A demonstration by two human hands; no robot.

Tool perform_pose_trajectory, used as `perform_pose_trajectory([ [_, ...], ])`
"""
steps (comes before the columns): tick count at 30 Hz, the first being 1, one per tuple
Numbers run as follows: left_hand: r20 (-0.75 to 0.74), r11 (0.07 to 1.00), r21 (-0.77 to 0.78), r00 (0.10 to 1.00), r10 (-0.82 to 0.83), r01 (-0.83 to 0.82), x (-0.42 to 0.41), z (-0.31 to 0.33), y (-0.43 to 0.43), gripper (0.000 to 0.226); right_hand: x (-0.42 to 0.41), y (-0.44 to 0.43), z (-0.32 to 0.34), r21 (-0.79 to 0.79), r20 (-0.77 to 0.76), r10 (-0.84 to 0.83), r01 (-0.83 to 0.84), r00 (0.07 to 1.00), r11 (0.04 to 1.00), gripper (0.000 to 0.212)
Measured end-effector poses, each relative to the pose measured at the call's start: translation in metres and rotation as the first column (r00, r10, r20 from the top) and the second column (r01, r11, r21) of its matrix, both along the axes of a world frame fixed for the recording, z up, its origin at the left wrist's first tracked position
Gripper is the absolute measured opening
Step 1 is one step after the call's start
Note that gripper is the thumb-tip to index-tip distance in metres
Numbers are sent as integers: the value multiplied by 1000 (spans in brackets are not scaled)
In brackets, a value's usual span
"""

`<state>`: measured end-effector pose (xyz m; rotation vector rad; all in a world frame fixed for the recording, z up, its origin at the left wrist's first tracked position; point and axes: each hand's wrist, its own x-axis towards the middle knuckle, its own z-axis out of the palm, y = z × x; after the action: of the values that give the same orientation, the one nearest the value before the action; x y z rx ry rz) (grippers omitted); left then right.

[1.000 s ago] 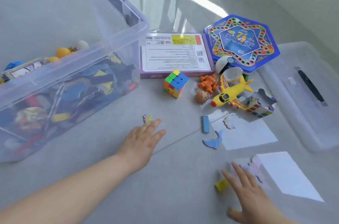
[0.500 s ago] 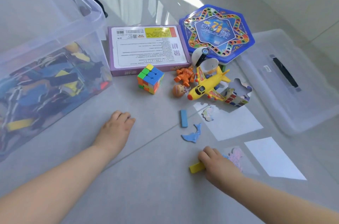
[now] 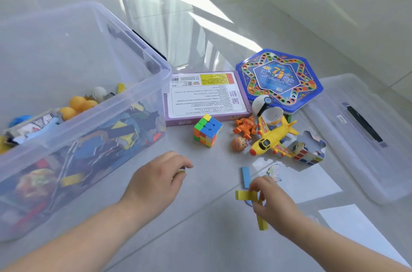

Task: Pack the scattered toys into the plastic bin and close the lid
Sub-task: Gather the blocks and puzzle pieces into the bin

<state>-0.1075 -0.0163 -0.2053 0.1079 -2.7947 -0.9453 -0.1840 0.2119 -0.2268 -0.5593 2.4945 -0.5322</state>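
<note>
A person's right hand (image 3: 272, 201) pinches two yellow rectangular blocks (image 3: 245, 195) above the grey tiled floor (image 3: 200, 238), while the left hand (image 3: 159, 179) curls around a small, mostly hidden piece (image 3: 181, 172). The clear plastic bin (image 3: 93, 113) sits at 9 o'clock, its clear lid (image 3: 356, 138) at 3 o'clock.

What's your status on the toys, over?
Left hand pinching small piece, right hand gripping yellow blocks. Bin open, part filled; lid on floor. Cube, plane unpacked; nothing blocking.
</note>
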Motion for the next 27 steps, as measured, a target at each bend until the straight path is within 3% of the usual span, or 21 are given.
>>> perform_pose_trajectory([
  [3,-266,999,-29,964,24,-33,-2,42,-28,14,-12,-55,38,-298,-114,-83,45,990,953,46],
  [6,-401,980,-79,906,135,-181,2,80,-68,20,-19,-118,80,-551,-185,-165,37,969,834,48],
  [8,-395,932,-81,870,296,-353,9,92,-97,25,-19,-159,105,-683,-162,-213,47,963,729,47],
  [11,-226,819,20,796,562,-573,21,99,-126,17,-12,-218,132,-786,-146,-222,23,964,618,42],
  [15,-16,752,-32,752,658,-659,21,95,-142,23,6,-272,134,-669,-209,-89,-76,974,739,22],
  [17,75,745,-92,741,667,-661,18,93,-147,24,9,-282,129,-534,-276,-23,-133,961,835,26],
  [21,177,747,-150,726,665,-647,18,93,-151,28,3,-284,126,-402,-353,74,-223,933,888,37],
  [24,161,753,-180,736,658,-633,18,95,-148,30,2,-277,127,-316,-372,206,-332,905,889,41],
  [27,52,766,-193,773,632,-613,20,101,-141,27,4,-249,130,-346,-407,258,-409,876,844,40],
])
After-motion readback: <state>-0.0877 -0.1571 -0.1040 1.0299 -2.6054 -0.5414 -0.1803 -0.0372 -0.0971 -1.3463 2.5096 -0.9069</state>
